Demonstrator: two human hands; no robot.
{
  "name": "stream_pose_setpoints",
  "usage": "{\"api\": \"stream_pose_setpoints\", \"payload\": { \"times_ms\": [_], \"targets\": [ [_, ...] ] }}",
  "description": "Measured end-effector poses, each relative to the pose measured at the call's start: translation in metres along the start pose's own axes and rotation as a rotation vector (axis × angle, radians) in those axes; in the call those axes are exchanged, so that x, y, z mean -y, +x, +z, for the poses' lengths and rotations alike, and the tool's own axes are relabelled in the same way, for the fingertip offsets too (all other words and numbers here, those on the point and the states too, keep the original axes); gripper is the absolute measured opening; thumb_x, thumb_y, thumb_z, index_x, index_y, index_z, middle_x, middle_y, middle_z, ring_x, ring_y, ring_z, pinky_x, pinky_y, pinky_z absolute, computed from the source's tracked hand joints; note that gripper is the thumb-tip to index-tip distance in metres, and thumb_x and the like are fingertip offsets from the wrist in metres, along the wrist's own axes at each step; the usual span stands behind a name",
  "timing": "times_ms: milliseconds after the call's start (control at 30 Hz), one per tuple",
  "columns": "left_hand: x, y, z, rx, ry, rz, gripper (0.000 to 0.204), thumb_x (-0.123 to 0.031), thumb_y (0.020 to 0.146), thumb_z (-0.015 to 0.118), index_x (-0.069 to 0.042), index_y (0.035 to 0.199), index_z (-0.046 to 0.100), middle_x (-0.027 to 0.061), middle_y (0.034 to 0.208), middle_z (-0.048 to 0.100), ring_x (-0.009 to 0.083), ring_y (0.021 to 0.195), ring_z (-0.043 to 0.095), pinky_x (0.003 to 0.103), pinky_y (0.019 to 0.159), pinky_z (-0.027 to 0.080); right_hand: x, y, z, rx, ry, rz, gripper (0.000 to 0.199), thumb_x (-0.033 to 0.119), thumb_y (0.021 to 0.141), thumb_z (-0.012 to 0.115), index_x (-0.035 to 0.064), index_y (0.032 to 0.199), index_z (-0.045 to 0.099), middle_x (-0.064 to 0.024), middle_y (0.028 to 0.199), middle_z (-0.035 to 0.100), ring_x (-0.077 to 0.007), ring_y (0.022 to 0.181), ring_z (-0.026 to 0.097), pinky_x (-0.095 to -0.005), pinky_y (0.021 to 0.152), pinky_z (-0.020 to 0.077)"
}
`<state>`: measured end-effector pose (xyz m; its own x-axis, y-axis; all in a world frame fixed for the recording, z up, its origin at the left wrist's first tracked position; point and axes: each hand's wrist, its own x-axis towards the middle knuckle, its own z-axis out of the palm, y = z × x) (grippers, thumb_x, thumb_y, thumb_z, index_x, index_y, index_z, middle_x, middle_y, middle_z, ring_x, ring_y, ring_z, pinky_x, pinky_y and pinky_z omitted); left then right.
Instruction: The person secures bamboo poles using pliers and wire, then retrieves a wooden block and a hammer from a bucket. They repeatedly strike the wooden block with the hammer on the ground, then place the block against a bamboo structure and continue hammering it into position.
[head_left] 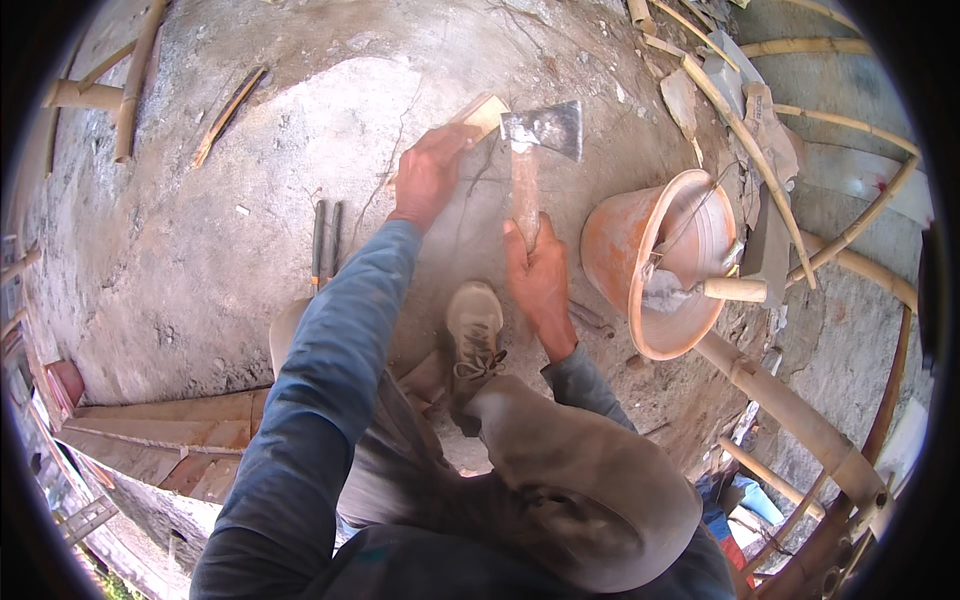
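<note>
Bucket (pixel 625 250) holds wooden-handled tool (pixel 725 289); right hand (pixel 540 285) grips hatchet (pixel 535 150).

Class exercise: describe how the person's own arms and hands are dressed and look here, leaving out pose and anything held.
Both arms wear long blue-grey sleeves reaching the wrists, dusty and creased. The left hand and right hand are bare: no gloves, and no rings or watch that I can make out.

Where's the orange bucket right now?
In the head view the orange bucket lies tipped on its side on the concrete floor, to the person's right, just beyond the right hand holding the hatchet, with bamboo poles alongside it.
</note>
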<state>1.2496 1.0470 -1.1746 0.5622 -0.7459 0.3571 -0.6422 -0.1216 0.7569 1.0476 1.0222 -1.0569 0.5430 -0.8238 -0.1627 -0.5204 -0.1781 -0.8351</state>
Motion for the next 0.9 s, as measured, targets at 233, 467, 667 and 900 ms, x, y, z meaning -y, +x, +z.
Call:
{"api": "stream_pose_setpoints", "payload": {
  "times_ms": [233, 467, 667, 900],
  "targets": [
    [-0.010, 0.007, 0.003, -0.016, 0.206, 0.075, 0.034, 0.002, 0.090, 0.068, -0.013, 0.119, 0.078, 0.0057, 0.111, 0.077, 0.0292, 0.098, 0.073, 0.044, 0.080, 0.063, 0.004, 0.003, -0.001, 0.130, -0.190, 0.049, 0.033, 0.027, 0.109, 0.065, -0.0056, 0.109, 0.060, -0.0254, 0.065, 0.063, -0.0424, 0.060, 0.069, -0.0503, 0.056, 0.0497],
    [-0.014, 0.006, -0.004, -0.010, 0.168, 0.068, 0.023, -0.002, 0.094, 0.073, -0.009, 0.115, 0.079, 0.0067, 0.112, 0.078, 0.0296, 0.099, 0.075, 0.043, 0.080, 0.064, 0.009, -0.006, 0.001, -0.057, -0.112, -0.159, 0.033, 0.026, 0.107, 0.067, -0.0059, 0.105, 0.058, -0.0270, 0.069, 0.065, -0.0455, 0.063, 0.070, -0.0516, 0.056, 0.0501],
    [-0.011, 0.003, 0.001, 0.024, 0.190, 0.033, 0.026, -0.001, 0.094, 0.072, -0.010, 0.118, 0.080, 0.0075, 0.119, 0.079, 0.0302, 0.103, 0.076, 0.043, 0.083, 0.065, 0.027, 0.002, -0.006, -0.033, -0.178, -0.215, 0.030, 0.024, 0.107, 0.067, -0.0044, 0.105, 0.058, -0.0271, 0.068, 0.065, -0.0455, 0.063, 0.071, -0.0535, 0.057, 0.0506],
    [-0.013, -0.003, -0.002, 0.058, 0.220, -0.010, 0.026, -0.002, 0.094, 0.072, -0.009, 0.118, 0.080, 0.0080, 0.122, 0.079, 0.0301, 0.106, 0.077, 0.041, 0.087, 0.065, 0.016, 0.003, -0.016, 0.128, -0.270, 0.012, 0.034, 0.025, 0.108, 0.066, -0.0074, 0.108, 0.060, -0.0275, 0.066, 0.064, -0.0457, 0.063, 0.071, -0.0516, 0.057, 0.0514]
  ]
}}
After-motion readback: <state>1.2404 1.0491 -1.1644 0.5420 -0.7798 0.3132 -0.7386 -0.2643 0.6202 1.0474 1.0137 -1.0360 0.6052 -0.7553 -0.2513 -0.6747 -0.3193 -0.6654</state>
